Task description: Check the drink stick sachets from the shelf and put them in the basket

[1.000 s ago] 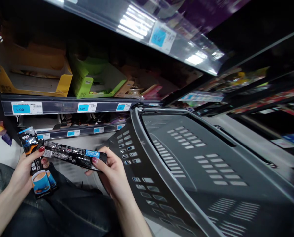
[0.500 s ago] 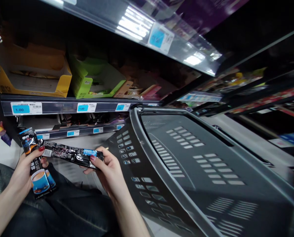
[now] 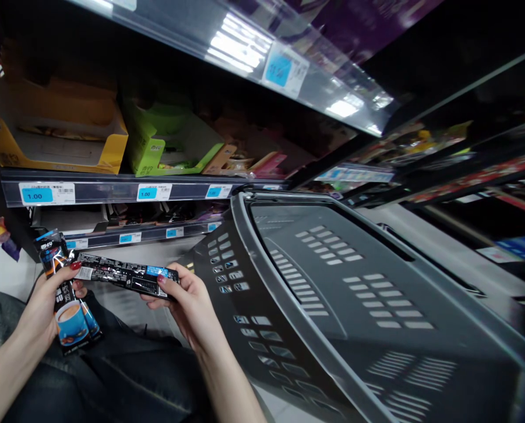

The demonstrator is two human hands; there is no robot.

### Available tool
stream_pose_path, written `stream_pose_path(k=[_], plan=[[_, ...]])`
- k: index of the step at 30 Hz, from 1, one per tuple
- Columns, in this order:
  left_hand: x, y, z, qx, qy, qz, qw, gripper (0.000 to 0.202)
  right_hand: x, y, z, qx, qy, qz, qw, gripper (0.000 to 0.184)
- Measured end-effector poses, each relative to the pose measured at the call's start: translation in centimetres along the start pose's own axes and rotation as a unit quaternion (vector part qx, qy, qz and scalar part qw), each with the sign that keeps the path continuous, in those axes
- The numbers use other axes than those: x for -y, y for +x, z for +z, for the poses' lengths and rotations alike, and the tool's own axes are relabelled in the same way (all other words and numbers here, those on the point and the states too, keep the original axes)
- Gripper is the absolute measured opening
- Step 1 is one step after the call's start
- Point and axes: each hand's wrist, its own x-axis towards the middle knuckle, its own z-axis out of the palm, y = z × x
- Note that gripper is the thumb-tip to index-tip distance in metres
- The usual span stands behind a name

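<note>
Head camera: two hands meet over a pair of drink sachets low in a shop aisle, above the person's dark jeans [image 3: 125,376]. The left hand [image 3: 40,305] is closed around a black-and-blue sachet printed with a cup [image 3: 71,320], which hangs lengthwise, slightly tilted, its printed front outward; a blue edge behind it suggests another pack, though how many are stacked is hard to tell. The left thumb also presses near one end of a black sachet with a barcode [image 3: 121,276], while the right hand [image 3: 194,302] pinches its far end between thumb and fingers. Held at both ends, that sachet spans the gap with its small print facing up, probably to keep the slippery film taut and the back readable; the lettering is too small to make out. Just beside the right forearm is a gray plastic shopping basket [image 3: 284,305], its open top perhaps placed there to be within easy reach. Beyond the hands, a yellow display box [image 3: 113,154] and a green display box [image 3: 145,154] sit side by side on a shelf [image 3: 104,191], their fronts cut low, likely so goods can be seen and lifted out, above price labels [image 3: 46,194] reading 1.00.
</note>
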Motion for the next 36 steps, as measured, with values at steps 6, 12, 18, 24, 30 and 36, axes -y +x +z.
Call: stream_pose_path(k=[6, 12, 18, 24, 30, 36], plan=[[-0.2, -0.3, 0.4, -0.002, -0.029, 0.003, 1.0, 0.029, 0.2, 0.1, 0.0, -0.011, -0.024, -0.044, 0.999, 0.028], [-0.4, -1.0, 0.2, 0.05, -0.022, 0.001, 0.999, 0.027, 1.1, -0.6, -1.0, 0.008, -0.072, -0.172, 0.982, 0.012], [-0.3, -1.0, -1.1, 0.161, -0.038, -0.123, 0.979, 0.031, 2.6, -0.9, -2.2, 0.022, -0.219, -0.361, 0.906, 0.012], [-0.3, -1.0, -0.5, 0.125, -0.026, -0.083, 0.988, 0.047, 3.1, -0.9, -3.2, 0.071, -0.296, -0.378, 0.874, 0.011], [0.2, -0.9, -0.3, 0.103, 0.062, -0.109, 0.987, 0.025, 3.4, -1.2, -4.2, 0.067, -0.287, -0.332, 0.896, 0.014], [2.6, -1.1, -0.6, 0.066, 0.053, -0.094, 0.992, 0.018, 1.6, -0.4, -2.2, -0.018, -0.034, -0.253, 0.967, 0.034]])
